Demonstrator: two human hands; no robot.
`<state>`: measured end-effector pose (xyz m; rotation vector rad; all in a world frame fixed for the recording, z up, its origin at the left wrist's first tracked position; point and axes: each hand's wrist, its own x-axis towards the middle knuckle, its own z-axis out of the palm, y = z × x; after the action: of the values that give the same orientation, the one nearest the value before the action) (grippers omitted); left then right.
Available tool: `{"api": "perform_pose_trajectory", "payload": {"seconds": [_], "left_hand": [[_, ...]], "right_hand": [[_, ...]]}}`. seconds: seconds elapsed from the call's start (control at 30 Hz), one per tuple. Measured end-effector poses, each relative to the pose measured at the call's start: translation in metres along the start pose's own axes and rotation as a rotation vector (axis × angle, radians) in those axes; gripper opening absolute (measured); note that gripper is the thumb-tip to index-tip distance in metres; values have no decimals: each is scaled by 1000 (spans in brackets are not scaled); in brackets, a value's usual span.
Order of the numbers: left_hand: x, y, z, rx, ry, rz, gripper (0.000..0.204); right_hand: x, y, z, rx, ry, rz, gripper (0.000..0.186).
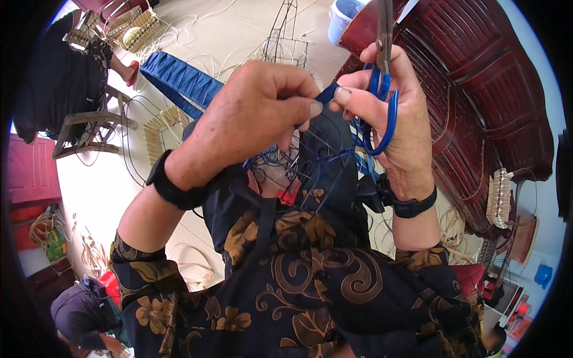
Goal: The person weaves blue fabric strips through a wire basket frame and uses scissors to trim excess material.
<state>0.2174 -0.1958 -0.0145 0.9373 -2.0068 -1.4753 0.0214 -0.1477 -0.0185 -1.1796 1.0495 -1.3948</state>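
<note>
A short piece of dark blue strip (327, 93) is stretched between my two hands, above my lap. My left hand (250, 113) is closed, pinching one end between thumb and fingers. Thumb and forefinger of my right hand (403, 125) pinch the other end. The same right hand carries scissors (391, 122) with blue handles looped about its fingers and dark blades pointing up, away from the strip. Below the hands, thin wires and blue strips (340, 154) tangle over my lap. A wide blue wrapped band (185, 77) extends to the left behind my left hand.
A wire frame (286, 36) stands on the tiled floor ahead, with pale strips scattered around it. Dark red wooden bench (453, 107) runs along the right. At the left are a wooden stool (89, 128) and a person in dark clothes; another person bends at lower left.
</note>
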Motion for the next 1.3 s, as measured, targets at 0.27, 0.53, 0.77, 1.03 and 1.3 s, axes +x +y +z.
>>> {"api": "perform_pose_trajectory", "payload": {"seconds": [0.27,0.53,0.77,1.03,1.3], "left_hand": [[-3,6,-4,53,21,108,11],[-5,6,-5,81,30,177,13],[-8,17,-10,88,74,298,12],[-41,1,-17,282,169,93,13],[-94,-73,-2,-52,271,-271,18]], "right_hand": [[-8,-5,13,-6,-41,-110,48],[-13,-2,16,-109,51,-111,47],[-19,-5,19,-93,72,-117,50],[-22,-6,21,-121,157,-111,47],[-25,-6,27,-203,217,-120,54]]}}
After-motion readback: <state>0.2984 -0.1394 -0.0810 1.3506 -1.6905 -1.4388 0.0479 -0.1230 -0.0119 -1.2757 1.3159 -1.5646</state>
